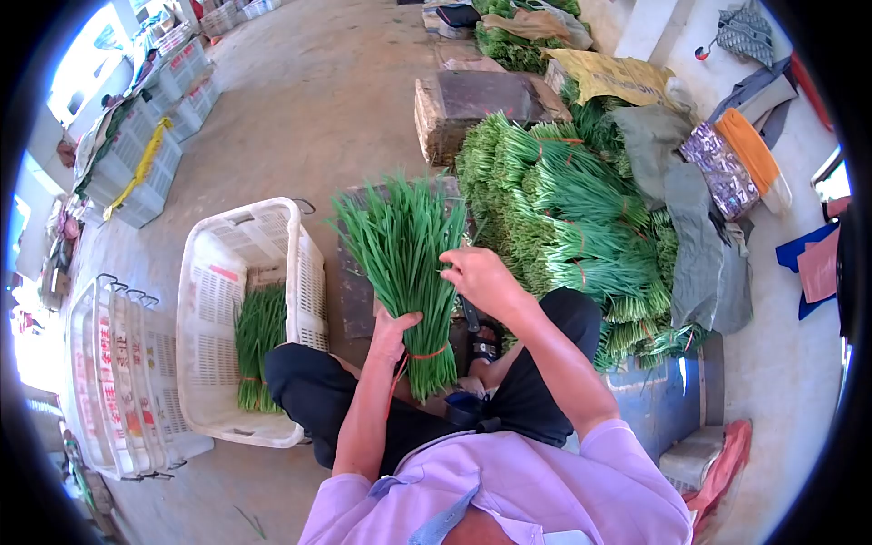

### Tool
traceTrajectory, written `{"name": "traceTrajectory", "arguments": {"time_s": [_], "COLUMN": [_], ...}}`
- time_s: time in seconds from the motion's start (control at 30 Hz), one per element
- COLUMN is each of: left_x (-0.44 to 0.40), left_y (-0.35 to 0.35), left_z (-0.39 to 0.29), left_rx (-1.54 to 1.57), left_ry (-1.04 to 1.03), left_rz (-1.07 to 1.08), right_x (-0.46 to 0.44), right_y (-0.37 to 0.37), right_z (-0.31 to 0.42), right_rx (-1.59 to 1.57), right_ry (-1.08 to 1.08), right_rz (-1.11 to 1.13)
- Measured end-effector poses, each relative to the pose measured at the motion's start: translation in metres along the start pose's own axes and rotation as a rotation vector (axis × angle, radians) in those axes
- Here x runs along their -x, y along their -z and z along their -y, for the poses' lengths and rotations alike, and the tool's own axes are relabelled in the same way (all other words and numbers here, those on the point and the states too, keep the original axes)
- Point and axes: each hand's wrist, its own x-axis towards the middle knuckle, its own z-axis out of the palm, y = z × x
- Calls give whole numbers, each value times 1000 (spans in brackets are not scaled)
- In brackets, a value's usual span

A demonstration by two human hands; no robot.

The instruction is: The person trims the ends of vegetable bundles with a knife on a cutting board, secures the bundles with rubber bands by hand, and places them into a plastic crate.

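Observation:
My left hand [391,336] is wrapped around the lower part of a large bunch of green chives [400,250], held upright between my knees. A red band [430,352] circles the bunch below that hand, near the cut ends, and a red strand hangs by my left wrist. At the bunch's right side is my right hand [483,280], its thumb and fingers pinched together by the leaves. What it pinches, if anything, is too small to make out. Left of my knee, another tied bunch of chives [261,336] lies in a white plastic crate [202,318].
To the right rises a big pile of banded chives [581,218], partly under grey cloth [699,245] and a yellow sack [610,76]. A dark-topped box [481,95] stands ahead. Stacked white crates [118,381] stand at the left, with more crates [136,173] farther off.

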Motion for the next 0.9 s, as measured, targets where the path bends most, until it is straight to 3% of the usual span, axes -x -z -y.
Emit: {"name": "traceTrajectory", "arguments": {"time_s": [0.03,0.17,0.3,0.37,0.43,0.5,0.53,0.57,0.63,0.67,0.7,0.83,0.9], "left_x": [1,4,2,0,0,2,2,2,-5,-7,-7,-7,-6], "left_y": [0,4,8,8,7,7,7,6,16,22,22,21,18], "left_z": [0,2,5,5,6,7,7,6,11,14,13,11,10], "left_rx": [-19,-64,-60,-43,-25,-12,-13,-14,19,53,54,3,-22], "left_ry": [-20,-26,-18,-10,-25,-37,-36,-36,-33,-27,-26,-18,-47], "left_rz": [-7,-38,-40,-20,-12,-3,-15,-26,-15,-3,-2,-10,-32], "right_x": [0,1,5,0,-4,-4,2,9,20,24,25,20,13], "right_y": [-6,-21,-21,-12,4,22,28,36,53,55,53,32,18], "right_z": [-3,-14,-18,-12,-15,-10,-14,-18,-18,-17,-13,4,14], "right_rx": [142,207,129,-814,-1265,-1499,-1550,-1550,-882,-767,-649,-746,-671], "right_ry": [34,-127,-17,-608,-542,-456,-352,-350,-399,-499,-488,-516,-506], "right_rz": [9,193,96,28,-254,-342,-232,-233,577,849,902,247,122]}}
